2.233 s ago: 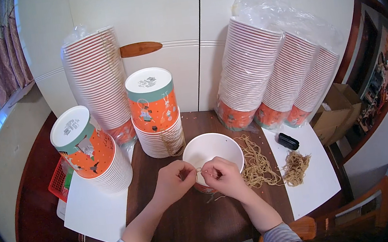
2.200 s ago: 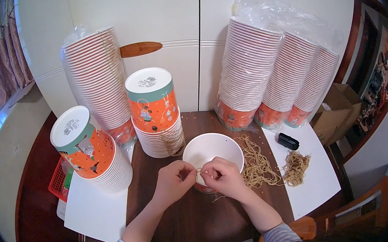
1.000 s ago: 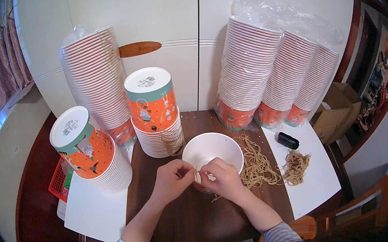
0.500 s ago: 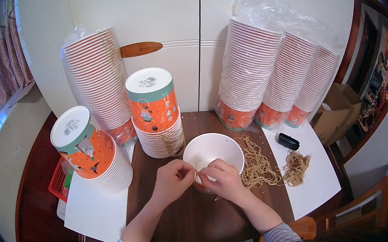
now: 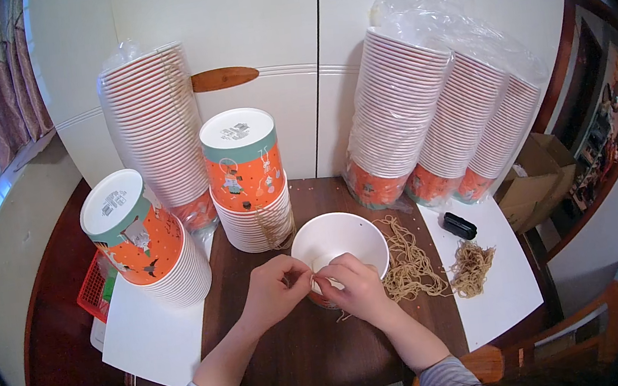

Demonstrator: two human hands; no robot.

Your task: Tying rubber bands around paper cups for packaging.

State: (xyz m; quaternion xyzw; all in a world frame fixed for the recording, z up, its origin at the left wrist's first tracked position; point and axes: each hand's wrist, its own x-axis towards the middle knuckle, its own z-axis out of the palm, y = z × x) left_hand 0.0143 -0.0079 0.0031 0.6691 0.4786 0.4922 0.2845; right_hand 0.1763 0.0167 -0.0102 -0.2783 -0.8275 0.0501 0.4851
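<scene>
Left hand: my left hand (image 5: 273,296) is pinching, fingers closed together, at the near rim of the white paper bowl (image 5: 339,244); what sits between the fingertips is too small for me to tell.
Right hand: my right hand (image 5: 356,288) is meeting the left one fingertip to fingertip, fingers curled shut on a thin tan string (image 5: 344,315) that is trailing onto the table below my palm.
Bowl: it is standing upright on the dark wooden table (image 5: 304,353), just past my knuckles, showing only its white inside.
String heaps: a loose pile of tan strings (image 5: 409,265) is lying just beside the bowl on my right; a smaller tangle (image 5: 472,267) is resting on the white sheet (image 5: 500,301), near a small black object (image 5: 460,225).
Stacks: upturned orange bowl stacks (image 5: 247,185) and (image 5: 148,242) are standing to my left; tall wrapped stacks (image 5: 434,118) and (image 5: 152,123) are leaning at the wall.
Open room: bare wood is lying between my forearms and toward the near edge.
</scene>
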